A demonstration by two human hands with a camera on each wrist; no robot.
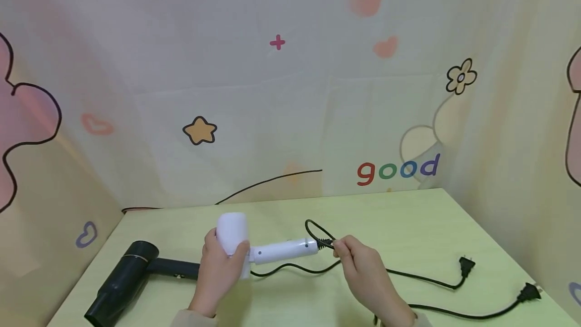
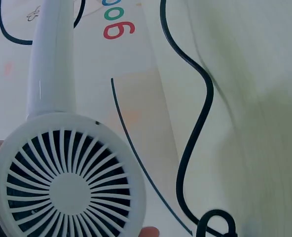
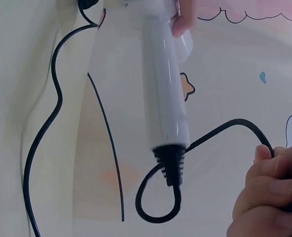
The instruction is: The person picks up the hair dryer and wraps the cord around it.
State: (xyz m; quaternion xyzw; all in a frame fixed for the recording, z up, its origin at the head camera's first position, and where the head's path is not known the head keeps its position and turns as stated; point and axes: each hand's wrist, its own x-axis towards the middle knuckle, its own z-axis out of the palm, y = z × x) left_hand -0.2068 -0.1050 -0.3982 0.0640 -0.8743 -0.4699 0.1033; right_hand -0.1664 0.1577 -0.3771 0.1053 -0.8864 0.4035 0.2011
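Observation:
My left hand (image 1: 221, 266) grips a white hair dryer (image 1: 232, 233) by its head, above the table. The handle (image 1: 285, 251) points right, and the slatted round vent (image 2: 69, 195) faces the left wrist camera. From the handle's end a black power cord (image 1: 317, 225) bends into a small loop. My right hand (image 1: 367, 271) holds that cord in curled fingers (image 3: 269, 195), a little right of the handle. A black hair dryer (image 1: 121, 284) lies on the table left of my left hand, its handle (image 1: 174, 269) running partly behind that hand.
The black dryer's cord (image 1: 295, 266) runs rightward across the light table (image 1: 281, 216), behind my right hand. Two black plugs, an upper plug (image 1: 466, 266) and a lower plug (image 1: 528, 292), lie at the right. A printed curtain (image 1: 272, 90) rises behind the table.

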